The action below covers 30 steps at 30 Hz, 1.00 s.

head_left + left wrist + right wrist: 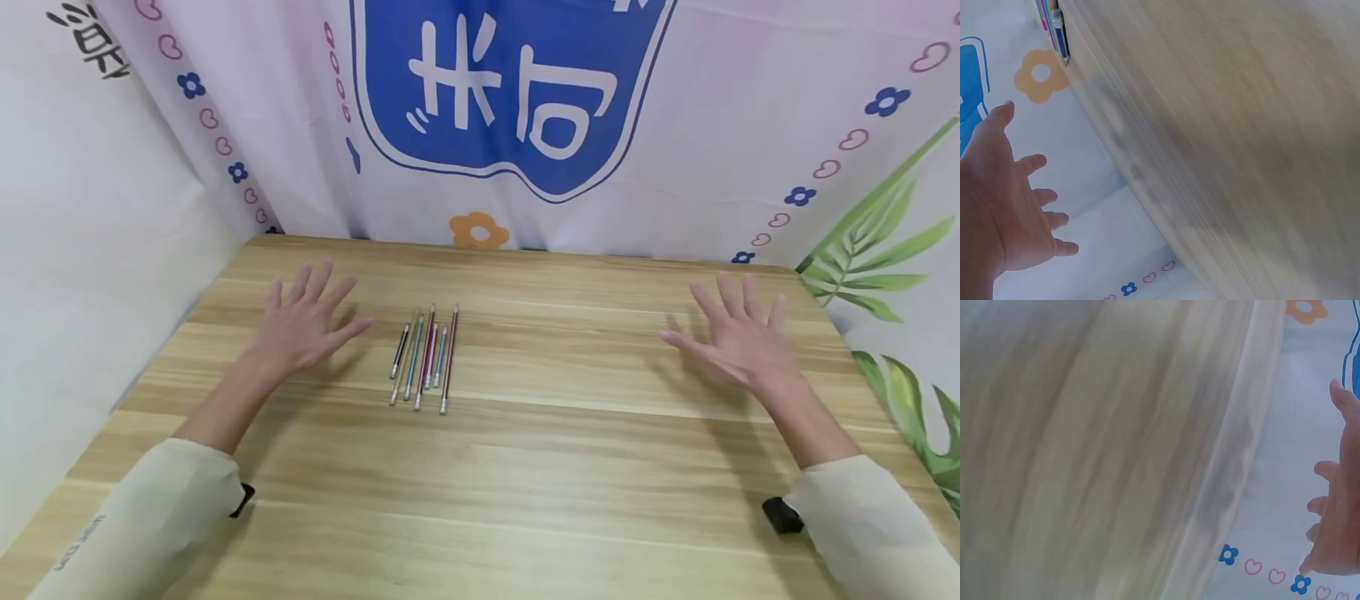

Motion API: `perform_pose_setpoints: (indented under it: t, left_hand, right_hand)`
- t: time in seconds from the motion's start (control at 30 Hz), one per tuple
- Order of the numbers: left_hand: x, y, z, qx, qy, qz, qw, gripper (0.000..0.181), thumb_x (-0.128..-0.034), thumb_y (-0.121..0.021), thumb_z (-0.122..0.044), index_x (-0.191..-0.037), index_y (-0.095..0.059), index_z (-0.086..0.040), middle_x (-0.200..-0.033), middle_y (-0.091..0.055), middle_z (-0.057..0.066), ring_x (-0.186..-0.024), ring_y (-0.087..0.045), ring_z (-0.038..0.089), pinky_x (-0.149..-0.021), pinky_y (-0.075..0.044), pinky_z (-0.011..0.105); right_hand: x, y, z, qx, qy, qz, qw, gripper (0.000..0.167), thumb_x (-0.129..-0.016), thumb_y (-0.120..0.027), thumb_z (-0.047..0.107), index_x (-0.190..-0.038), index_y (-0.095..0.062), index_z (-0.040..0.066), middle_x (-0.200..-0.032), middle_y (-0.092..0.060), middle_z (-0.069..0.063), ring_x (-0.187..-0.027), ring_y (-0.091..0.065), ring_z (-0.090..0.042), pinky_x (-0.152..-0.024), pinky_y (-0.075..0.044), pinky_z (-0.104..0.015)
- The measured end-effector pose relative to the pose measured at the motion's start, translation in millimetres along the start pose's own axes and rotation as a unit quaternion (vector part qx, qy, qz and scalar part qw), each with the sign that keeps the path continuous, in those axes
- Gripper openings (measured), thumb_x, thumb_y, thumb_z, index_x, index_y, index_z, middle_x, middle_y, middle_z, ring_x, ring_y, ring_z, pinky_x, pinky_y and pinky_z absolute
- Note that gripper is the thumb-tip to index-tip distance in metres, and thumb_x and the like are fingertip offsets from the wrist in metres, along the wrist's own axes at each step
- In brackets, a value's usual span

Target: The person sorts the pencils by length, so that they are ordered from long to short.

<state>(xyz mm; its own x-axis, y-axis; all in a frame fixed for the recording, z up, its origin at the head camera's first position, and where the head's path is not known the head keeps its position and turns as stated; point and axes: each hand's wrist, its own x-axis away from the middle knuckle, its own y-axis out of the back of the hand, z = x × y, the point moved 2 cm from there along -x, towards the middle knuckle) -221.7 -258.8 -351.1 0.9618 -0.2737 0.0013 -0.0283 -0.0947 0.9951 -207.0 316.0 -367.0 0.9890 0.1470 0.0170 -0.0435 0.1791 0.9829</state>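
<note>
Several pencils of differing lengths lie side by side left of the table's middle in the head view, their pale ends toward the person. Among them are a short black pencil (400, 352), a teal pencil (414, 357) and a long dark red pencil (449, 360) at the right side. To their left the left hand (300, 325) hovers with fingers spread, holding nothing; its thumb points toward the pencils. Far over on the right, the right hand (738, 340) is also spread and holds nothing. The left wrist view catches only the ends of some pencils (1060, 34).
The wooden table (525, 483) ends at the back against a printed curtain (300, 125) with a blue emblem. White wall covering stands on the left, and leaf-patterned covering (862, 250) on the right. Dark wrist devices (782, 515) show below the sleeves.
</note>
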Motion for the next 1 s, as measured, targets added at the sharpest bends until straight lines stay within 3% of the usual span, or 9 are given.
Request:
perform_pose_setpoints:
  t: [0.33,1.0]
  left_hand:
    - [-8.0,-3.5,-10.1,0.008,-0.005,0.0,1.0,0.086,-0.1023,-0.035,-0.071,-0.164,-0.027,-0.011,-0.171,-0.004,0.024,-0.155,-0.002,0.051,-0.121,0.002,0.074]
    - [-13.5,-9.4,-26.0,0.006,-0.018,0.025,0.9995,0.085,-0.1032,-0.036,-0.068,-0.164,-0.026,-0.011,-0.171,-0.006,0.024,-0.155,-0.003,0.052,-0.121,0.0,0.074]
  right_hand:
    - [-8.6,-7.4,22.1,-0.013,0.016,0.012,0.9997,0.098,-0.097,-0.045,0.075,-0.166,-0.018,0.011,-0.17,0.003,-0.026,-0.154,0.01,-0.052,-0.115,0.014,-0.079]
    - [-18.4,-11.7,55.5,-0.005,0.059,0.015,0.9981,0.098,-0.095,-0.047,0.076,-0.166,-0.022,0.012,-0.171,0.0,-0.023,-0.156,0.005,-0.049,-0.118,0.01,-0.076]
